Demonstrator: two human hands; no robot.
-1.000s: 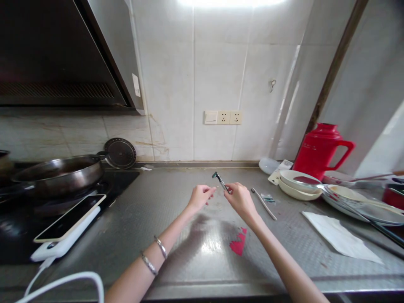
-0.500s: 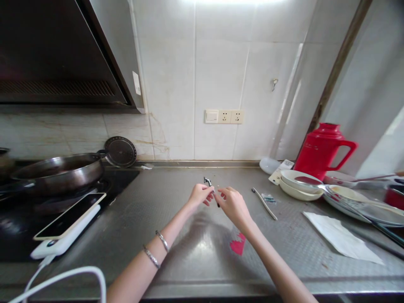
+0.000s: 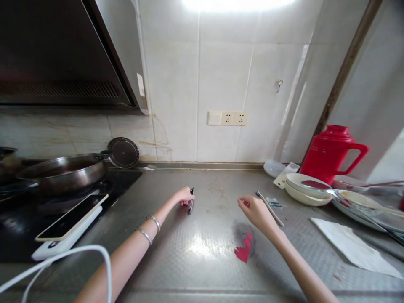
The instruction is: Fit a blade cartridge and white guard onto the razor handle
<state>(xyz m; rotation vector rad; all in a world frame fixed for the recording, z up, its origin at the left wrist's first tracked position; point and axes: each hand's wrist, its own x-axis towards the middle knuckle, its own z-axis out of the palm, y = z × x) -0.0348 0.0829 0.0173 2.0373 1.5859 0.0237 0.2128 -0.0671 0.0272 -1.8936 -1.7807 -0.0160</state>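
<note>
My left hand (image 3: 184,196) is closed around a slim black-and-silver item (image 3: 191,205), which stands tilted just over the steel counter (image 3: 176,261). Its exact kind is too small to make out. Apart from it, to the right, hovers my right hand (image 3: 255,212) with fingers curled in; whatever is inside them is hidden. Beside the right hand a pale thin stick (image 3: 272,210) with a dark end lies on the counter. A small clear packet (image 3: 274,203) with dark teal bits sits behind the stick. Below my right hand lies a torn red scrap (image 3: 243,251).
At left, a phone (image 3: 74,216) rests on a white power bank (image 3: 67,242) with a white cable, near a steel pan (image 3: 67,174) on the hob. At right stand bowls (image 3: 307,198), a red thermos (image 3: 330,153) and a white paper sheet (image 3: 355,244).
My hands have separated. The left moved left and down with the black-and-silver item; the right let go of it and moved right, fingers curled. The view shifted slightly.
</note>
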